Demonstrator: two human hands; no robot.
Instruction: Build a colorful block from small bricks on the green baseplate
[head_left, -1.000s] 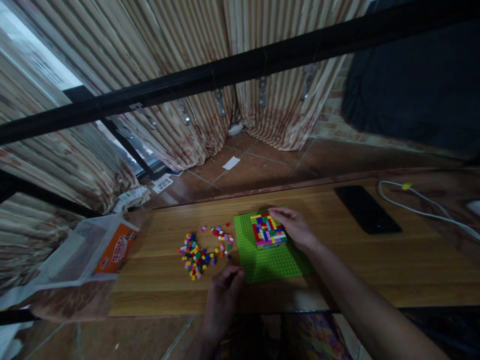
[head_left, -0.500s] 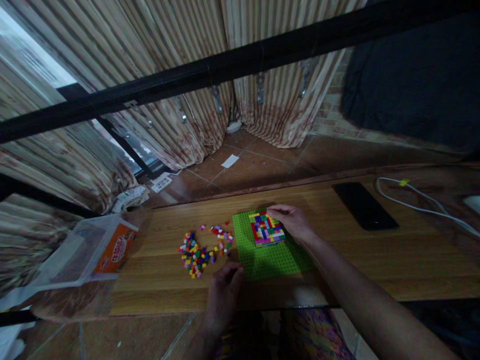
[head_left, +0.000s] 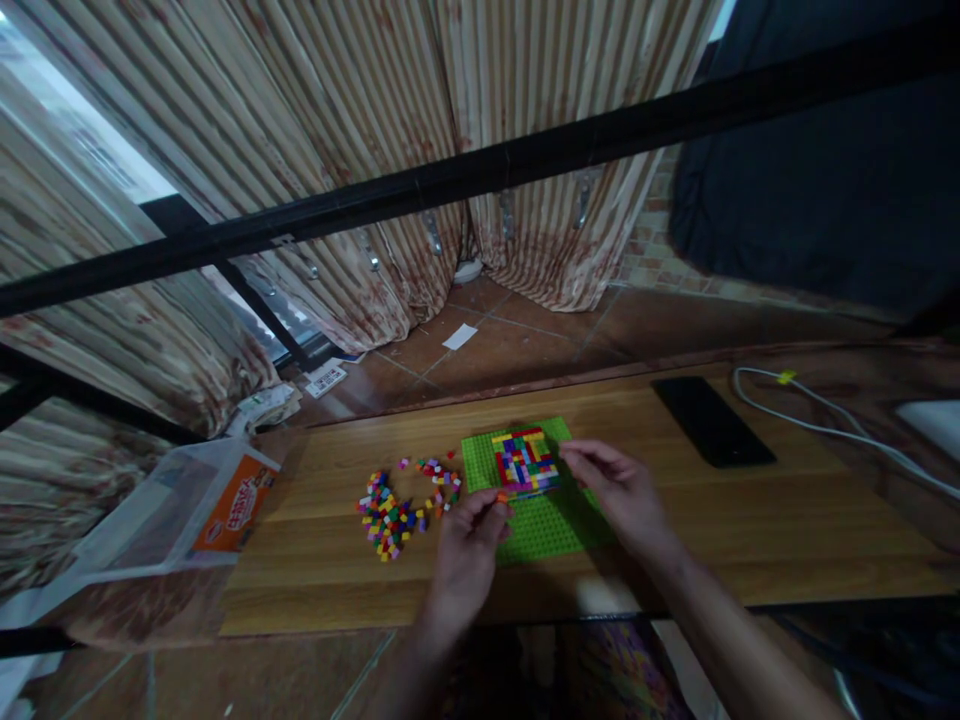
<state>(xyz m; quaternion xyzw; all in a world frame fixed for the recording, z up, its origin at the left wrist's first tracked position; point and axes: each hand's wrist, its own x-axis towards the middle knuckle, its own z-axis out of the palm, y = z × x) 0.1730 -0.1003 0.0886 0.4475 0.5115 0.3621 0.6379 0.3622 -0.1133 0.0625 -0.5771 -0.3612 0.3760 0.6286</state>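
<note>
A green studded baseplate (head_left: 551,535) lies on the wooden table, bearing a multicoloured block of toy bricks (head_left: 527,458) near its far side. My left hand (head_left: 471,540) is over the plate's left part, pinching a small orange toy brick (head_left: 502,496) close to the block's near left corner. On the other side, my right hand (head_left: 621,492) is just right of the block, thumb and fingertips pressed together. Whatever may be between those fingertips is too small to make out. Loose toy bricks (head_left: 390,515) in many colours lie left of the plate.
A black phone (head_left: 712,422) lies on the table (head_left: 300,520) to the right, beside a white cable (head_left: 825,405). At the left stands a clear plastic bin (head_left: 142,520) with an orange label. A dark metal bar (head_left: 480,168) crosses beyond the table, before striped curtains.
My left hand has moved up and right over the baseplate, bringing the orange toy brick near the block. My right hand has drawn back from the block's far right corner.
</note>
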